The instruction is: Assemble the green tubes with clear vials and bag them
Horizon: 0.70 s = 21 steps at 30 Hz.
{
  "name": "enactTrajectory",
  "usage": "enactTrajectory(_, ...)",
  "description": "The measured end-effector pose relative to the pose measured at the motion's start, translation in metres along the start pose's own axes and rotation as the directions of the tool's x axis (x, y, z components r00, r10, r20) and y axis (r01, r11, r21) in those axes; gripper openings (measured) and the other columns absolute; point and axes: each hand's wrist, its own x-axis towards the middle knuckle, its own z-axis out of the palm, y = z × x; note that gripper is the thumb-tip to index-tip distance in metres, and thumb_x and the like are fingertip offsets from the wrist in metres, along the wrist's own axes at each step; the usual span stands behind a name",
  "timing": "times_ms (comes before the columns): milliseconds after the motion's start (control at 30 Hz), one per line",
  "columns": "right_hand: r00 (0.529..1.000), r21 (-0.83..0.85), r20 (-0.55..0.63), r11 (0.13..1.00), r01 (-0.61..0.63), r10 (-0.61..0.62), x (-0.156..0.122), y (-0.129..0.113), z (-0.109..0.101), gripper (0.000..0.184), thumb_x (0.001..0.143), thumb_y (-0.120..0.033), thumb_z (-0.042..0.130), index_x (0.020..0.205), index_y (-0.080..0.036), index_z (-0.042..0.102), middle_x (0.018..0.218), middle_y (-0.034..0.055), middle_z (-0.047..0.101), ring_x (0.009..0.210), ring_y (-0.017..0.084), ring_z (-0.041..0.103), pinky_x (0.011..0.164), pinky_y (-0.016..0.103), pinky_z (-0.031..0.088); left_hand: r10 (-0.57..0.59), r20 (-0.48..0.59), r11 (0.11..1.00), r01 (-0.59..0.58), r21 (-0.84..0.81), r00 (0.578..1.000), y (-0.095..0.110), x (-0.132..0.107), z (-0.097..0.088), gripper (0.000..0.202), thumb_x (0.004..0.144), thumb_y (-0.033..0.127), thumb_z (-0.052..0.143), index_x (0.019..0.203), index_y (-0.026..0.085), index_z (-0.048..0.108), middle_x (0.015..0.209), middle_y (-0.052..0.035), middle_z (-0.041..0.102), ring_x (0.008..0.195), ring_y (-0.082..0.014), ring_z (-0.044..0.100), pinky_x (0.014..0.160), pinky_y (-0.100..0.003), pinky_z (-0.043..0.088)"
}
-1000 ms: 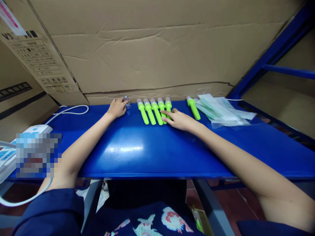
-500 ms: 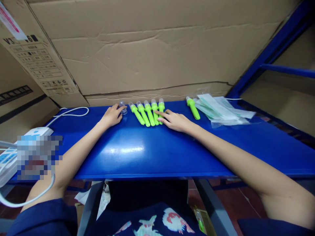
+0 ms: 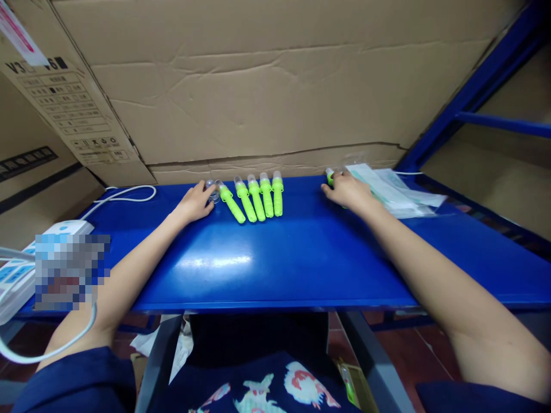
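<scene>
My left hand (image 3: 194, 203) rests on the table with its fingers apart, touching a small clear plastic piece (image 3: 210, 184) at its fingertips. Just right of it lies a row of several lime-green plastic sticks (image 3: 255, 199) with clear domed caps, shaped like small torches. The leftmost lies slanted, its cap close to my left fingertips. Farther right, my right hand (image 3: 350, 190) closes over a separate lime-green stick (image 3: 330, 179). Most of that stick is hidden under the fingers; its clear cap shows at the back and a bit of its lower end below.
Flat clear and pale-green plastic bags (image 3: 400, 195) lie beside my right hand. A white power strip (image 3: 64, 232) with cables sits at the left. Cardboard (image 3: 279, 103) stands behind the blue table (image 3: 275, 269), and a blue metal frame (image 3: 469, 109) rises at the right.
My right hand has left the row and moved right onto the separate stick. The row's sticks have shifted slightly left and lie less tightly together. My left hand has barely moved.
</scene>
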Motion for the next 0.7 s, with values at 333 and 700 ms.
enactTrajectory(333,0.993,-0.01,-0.014,0.993,-0.116,0.115,0.006,0.005,0.006,0.058,0.098,-0.045,0.044,0.139,-0.004,0.047,0.137,0.0279,0.055,0.122,0.04,0.058,0.093,0.048,0.048,0.031,-0.004,0.999,-0.031,-0.033,1.0,0.0,-0.003,-0.003,0.047,0.096,0.046,0.045,0.134,0.019,0.052,0.123,-0.0159,0.056,0.101,-0.0306,0.064,0.089,-0.039,0.05)
enactTrajectory(700,0.995,-0.039,0.094,0.999,0.037,-0.033,0.022,0.012,0.019,0.054,0.091,-0.038,0.06,0.129,0.0,0.053,0.116,0.0284,0.068,0.102,0.033,0.068,0.079,0.036,0.049,-0.06,-0.051,0.995,0.056,-0.087,0.997,0.01,0.013,0.009,0.044,0.098,0.04,0.045,0.138,0.023,0.052,0.128,-0.0158,0.056,0.109,-0.0332,0.064,0.087,-0.04,0.051)
